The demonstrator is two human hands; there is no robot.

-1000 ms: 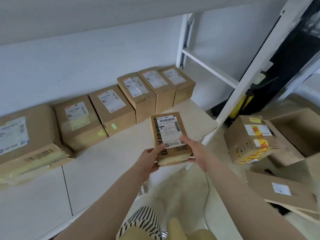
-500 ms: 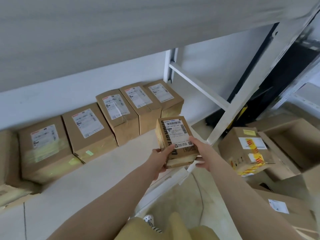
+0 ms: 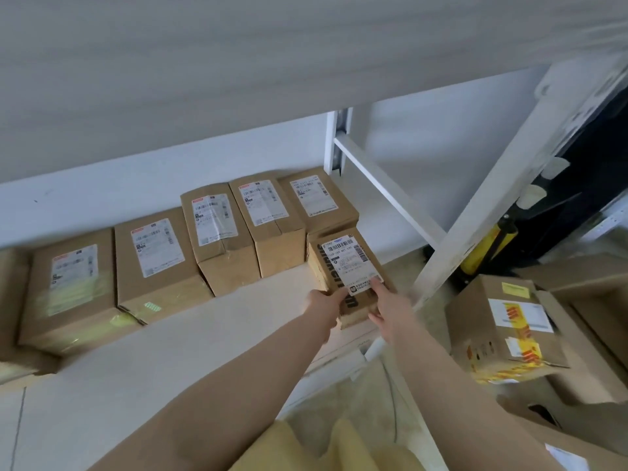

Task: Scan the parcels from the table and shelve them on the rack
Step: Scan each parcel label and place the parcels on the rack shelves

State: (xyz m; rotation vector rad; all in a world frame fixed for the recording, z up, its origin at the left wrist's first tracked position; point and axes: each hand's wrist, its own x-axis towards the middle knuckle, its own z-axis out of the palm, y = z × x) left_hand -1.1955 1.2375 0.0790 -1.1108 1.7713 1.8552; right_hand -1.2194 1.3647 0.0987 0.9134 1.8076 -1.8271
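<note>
A small brown parcel [image 3: 346, 263] with a white barcode label lies on the white rack shelf [image 3: 190, 338], at the right end in front of a row of boxes. My left hand [image 3: 323, 300] grips its near left corner. My right hand [image 3: 390, 304] holds its near right side, with a finger lying on the label. Behind it, several brown labelled boxes [image 3: 217, 232] stand in a row along the back wall of the shelf.
The shelf above [image 3: 238, 62] hangs low over the row. A white rack post [image 3: 475, 212] and a crossbar [image 3: 387, 192] bound the shelf on the right. On the floor to the right lie a box with yellow tape [image 3: 506, 331] and other cardboard boxes [image 3: 584, 300].
Both hands have carried the small parcel forward and set it down at the right end of the shelf, against the row of boxes. My view has moved closer under the upper shelf.
</note>
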